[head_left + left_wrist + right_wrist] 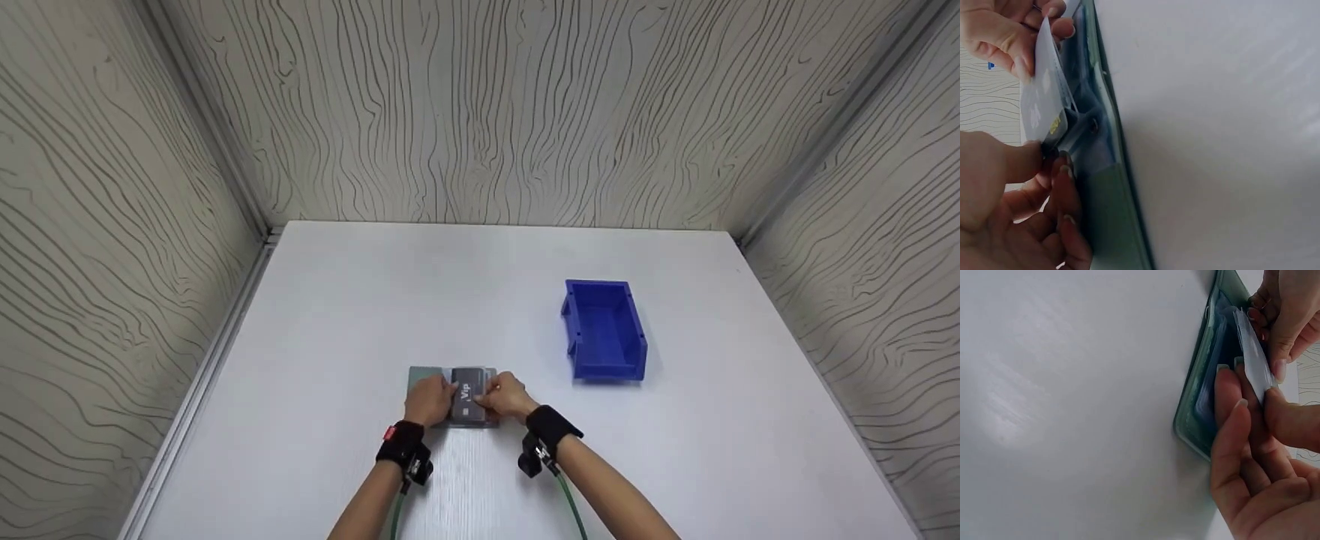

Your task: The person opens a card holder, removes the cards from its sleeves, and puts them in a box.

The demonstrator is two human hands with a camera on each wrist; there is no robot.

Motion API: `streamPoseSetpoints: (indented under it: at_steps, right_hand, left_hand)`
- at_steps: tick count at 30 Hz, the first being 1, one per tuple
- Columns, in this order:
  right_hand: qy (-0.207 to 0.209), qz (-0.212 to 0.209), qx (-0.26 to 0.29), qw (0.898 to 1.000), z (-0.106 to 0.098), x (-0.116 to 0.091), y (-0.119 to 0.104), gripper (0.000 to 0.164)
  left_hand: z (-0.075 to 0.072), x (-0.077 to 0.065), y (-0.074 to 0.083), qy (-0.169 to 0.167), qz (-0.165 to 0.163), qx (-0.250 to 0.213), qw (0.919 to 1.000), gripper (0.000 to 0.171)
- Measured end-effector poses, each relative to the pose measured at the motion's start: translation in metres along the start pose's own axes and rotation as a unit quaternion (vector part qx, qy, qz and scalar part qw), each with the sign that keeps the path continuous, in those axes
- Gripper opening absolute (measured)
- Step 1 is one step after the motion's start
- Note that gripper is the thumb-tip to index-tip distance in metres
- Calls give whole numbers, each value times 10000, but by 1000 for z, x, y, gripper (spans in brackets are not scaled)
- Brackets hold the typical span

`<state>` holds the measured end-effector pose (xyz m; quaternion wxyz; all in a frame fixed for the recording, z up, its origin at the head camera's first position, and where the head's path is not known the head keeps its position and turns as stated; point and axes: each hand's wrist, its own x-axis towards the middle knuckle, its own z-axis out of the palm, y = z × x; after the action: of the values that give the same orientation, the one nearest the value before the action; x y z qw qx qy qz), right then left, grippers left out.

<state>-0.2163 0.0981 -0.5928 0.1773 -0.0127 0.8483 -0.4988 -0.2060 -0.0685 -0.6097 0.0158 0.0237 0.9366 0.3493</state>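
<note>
Hands, two: left [429,403] and right [511,396], each pinching an edge of one visible grey "Vip" card [466,397] held between them, over one open green card holder [421,374] — clear sleeves uncountable. Step, apparently: fitting card to sleeve; next move calls for aligned edges. Blue bin [609,372], one — beyond right hand, rightward.

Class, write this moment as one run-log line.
left hand: pinches Vip card | right hand: pinches its opposite side | green card holder: open beneath | blue bin: on table, untouched
</note>
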Motion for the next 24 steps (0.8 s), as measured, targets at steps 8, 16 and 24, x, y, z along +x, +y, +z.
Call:
streamPoseSetpoints:
  at_steps: [8, 16, 24]
  right_hand:
    - [-10, -132, -93, 9999, -2, -1, 1, 24]
    - [-115, -59, 73, 9999, -2, -1, 3, 21]
    - [-194, -15, 81, 9998, -4, -2, 2, 15]
  left_hand:
    - [1, -1, 0, 143, -156, -282, 9994, 25]
    - [0, -2, -3, 295, -190, -420, 9985, 27]
    - [-7, -1, -6, 512, -331, -371, 9975, 30]
